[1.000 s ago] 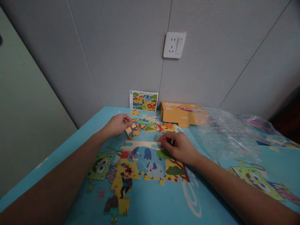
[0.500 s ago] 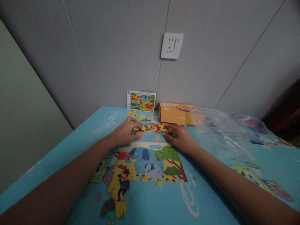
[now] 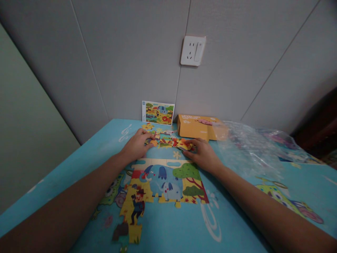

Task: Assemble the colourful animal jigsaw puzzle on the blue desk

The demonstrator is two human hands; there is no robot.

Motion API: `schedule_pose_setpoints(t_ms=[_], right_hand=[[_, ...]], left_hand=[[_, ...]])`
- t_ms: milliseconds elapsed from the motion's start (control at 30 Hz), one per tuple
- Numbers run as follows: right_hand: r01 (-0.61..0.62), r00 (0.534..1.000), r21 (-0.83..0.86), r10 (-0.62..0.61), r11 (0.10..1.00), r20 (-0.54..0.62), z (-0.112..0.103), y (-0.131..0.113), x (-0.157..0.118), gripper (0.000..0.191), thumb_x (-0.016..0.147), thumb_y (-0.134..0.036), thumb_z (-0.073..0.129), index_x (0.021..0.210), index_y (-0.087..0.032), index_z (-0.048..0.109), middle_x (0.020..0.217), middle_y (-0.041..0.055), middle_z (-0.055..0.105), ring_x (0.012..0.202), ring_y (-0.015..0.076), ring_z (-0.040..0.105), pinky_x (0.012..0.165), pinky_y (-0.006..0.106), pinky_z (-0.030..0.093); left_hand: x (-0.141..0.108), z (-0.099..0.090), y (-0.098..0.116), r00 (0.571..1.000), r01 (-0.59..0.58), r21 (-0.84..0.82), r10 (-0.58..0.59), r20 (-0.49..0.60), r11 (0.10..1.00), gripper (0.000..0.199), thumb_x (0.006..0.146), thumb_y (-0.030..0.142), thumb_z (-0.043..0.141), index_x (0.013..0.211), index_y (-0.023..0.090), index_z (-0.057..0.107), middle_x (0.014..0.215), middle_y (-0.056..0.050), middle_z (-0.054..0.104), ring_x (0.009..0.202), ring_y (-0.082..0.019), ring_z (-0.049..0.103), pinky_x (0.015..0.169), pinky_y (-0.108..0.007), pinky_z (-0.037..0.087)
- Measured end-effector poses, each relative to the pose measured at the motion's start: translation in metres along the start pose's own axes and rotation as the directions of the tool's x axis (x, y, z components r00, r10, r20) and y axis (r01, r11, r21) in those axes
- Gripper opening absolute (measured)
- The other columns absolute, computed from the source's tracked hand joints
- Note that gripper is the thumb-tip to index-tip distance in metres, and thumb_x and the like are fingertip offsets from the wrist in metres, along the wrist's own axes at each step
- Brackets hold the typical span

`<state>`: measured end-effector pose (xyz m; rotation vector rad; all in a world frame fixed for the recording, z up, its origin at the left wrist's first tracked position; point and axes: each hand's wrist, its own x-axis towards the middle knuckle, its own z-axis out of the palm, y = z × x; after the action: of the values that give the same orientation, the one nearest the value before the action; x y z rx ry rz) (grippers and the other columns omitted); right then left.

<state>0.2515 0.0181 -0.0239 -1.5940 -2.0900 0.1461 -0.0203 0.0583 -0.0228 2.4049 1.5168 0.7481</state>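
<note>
Our right hand [image 3: 204, 154] pinches loose pieces [image 3: 181, 143] beyond the joined puzzle [image 3: 163, 182].
Our left hand [image 3: 135, 144] curls beside others, its grip unclear; we'd best hold edges lightly, wrists off the puzzle.

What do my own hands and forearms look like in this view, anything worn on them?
Both the left hand and the right hand are bare: no gloves, and no ring, watch or bracelet that I can make out. The forearms show no sleeves and no markings; the upper arms are out of frame.
</note>
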Motion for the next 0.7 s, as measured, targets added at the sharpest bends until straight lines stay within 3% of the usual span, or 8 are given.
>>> schedule_pose_setpoints(t_ms=[133, 300, 367, 433, 533, 600, 700], right_hand=[[0.023, 0.997, 0.091, -0.016, 0.996, -0.077, 0.0, -0.001, -0.001, 0.031, 0.076, -0.03, 0.07, 0.104, -0.016, 0.064, 0.101, 0.0099, 0.06, 0.09, 0.0216, 0.057, 0.079, 0.034, 0.045], [0.102, 0.987, 0.254, -0.066, 0.962, -0.144, -0.005, -0.012, -0.004, 0.024, 0.074, -0.031, 0.073, 0.089, -0.019, 0.059, 0.095, 0.0059, 0.057, 0.078, 0.017, 0.054, 0.068, 0.03, 0.044], [0.191, 0.979, 0.298, -0.157, 0.935, -0.133, -0.008, -0.019, -0.006, 0.022, 0.075, -0.031, 0.073, 0.084, -0.019, 0.056, 0.093, 0.0049, 0.057, 0.076, 0.016, 0.052, 0.067, 0.029, 0.044], [0.264, 0.964, 0.324, -0.25, 0.908, -0.085, -0.009, -0.027, -0.009, 0.022, 0.075, -0.031, 0.073, 0.081, -0.02, 0.055, 0.09, 0.0042, 0.055, 0.075, 0.0155, 0.051, 0.067, 0.029, 0.043], [0.31, 0.947, 0.353, -0.322, 0.883, -0.025, -0.01, -0.034, -0.013, 0.021, 0.074, -0.029, 0.074, 0.08, -0.02, 0.056, 0.089, 0.0035, 0.053, 0.072, 0.0141, 0.049, 0.064, 0.027, 0.042], [0.304, 0.948, 0.364, -0.316, 0.88, -0.029, -0.009, -0.037, -0.013, 0.021, 0.074, -0.027, 0.074, 0.079, -0.02, 0.056, 0.091, 0.0033, 0.053, 0.07, 0.0127, 0.048, 0.062, 0.027, 0.042], [0.263, 0.962, 0.376, -0.27, 0.889, -0.034, -0.009, -0.037, -0.012, 0.022, 0.072, -0.027, 0.075, 0.076, -0.019, 0.055, 0.091, 0.0027, 0.053, 0.064, 0.0105, 0.047, 0.058, 0.026, 0.041]], left_hand=[[0.002, 0.004, -0.003, 0.999, -0.02, -0.002, 0.02, -0.033, 1.0, 0.028, 0.081, 0.033, 0.058, 0.105, 0.02, 0.067, 0.108, -0.007, 0.048, 0.106, -0.024, 0.053, 0.102, -0.04, 0.04], [-0.001, -0.004, 0.011, 0.974, -0.086, -0.026, 0.078, -0.214, 0.996, 0.035, 0.08, 0.04, 0.061, 0.106, 0.018, 0.067, 0.107, -0.007, 0.05, 0.099, -0.021, 0.055, 0.096, -0.036, 0.042], [-0.005, -0.008, 0.021, 0.97, -0.201, -0.085, 0.187, -0.153, 0.976, 0.041, 0.083, 0.041, 0.06, 0.117, 0.018, 0.062, 0.098, -0.005, 0.058, 0.086, -0.017, 0.056, 0.088, -0.031, 0.045], [-0.01, -0.01, 0.03, 0.951, -0.308, -0.151, 0.31, -0.013, 0.939, 0.053, 0.085, 0.041, 0.059, 0.133, 0.021, 0.05, 0.092, -0.002, 0.064, 0.075, -0.014, 0.054, 0.081, -0.028, 0.045], [-0.016, -0.008, 0.04, 0.888, -0.427, -0.186, 0.449, 0.097, 0.885, 0.044, 0.087, 0.039, 0.056, 0.127, 0.021, 0.058, 0.087, -0.003, 0.066, 0.074, -0.014, 0.055, 0.079, -0.027, 0.044], [-0.017, -0.005, 0.042, 0.877, -0.446, -0.186, 0.469, 0.107, 0.876, 0.036, 0.089, 0.038, 0.053, 0.117, 0.02, 0.066, 0.08, -0.004, 0.064, 0.074, -0.015, 0.055, 0.078, -0.027, 0.043], [-0.016, -0.003, 0.041, 0.894, -0.412, -0.187, 0.435, 0.105, 0.892, 0.035, 0.089, 0.037, 0.053, 0.118, 0.022, 0.066, 0.078, -0.004, 0.062, 0.076, -0.015, 0.054, 0.077, -0.027, 0.043]])
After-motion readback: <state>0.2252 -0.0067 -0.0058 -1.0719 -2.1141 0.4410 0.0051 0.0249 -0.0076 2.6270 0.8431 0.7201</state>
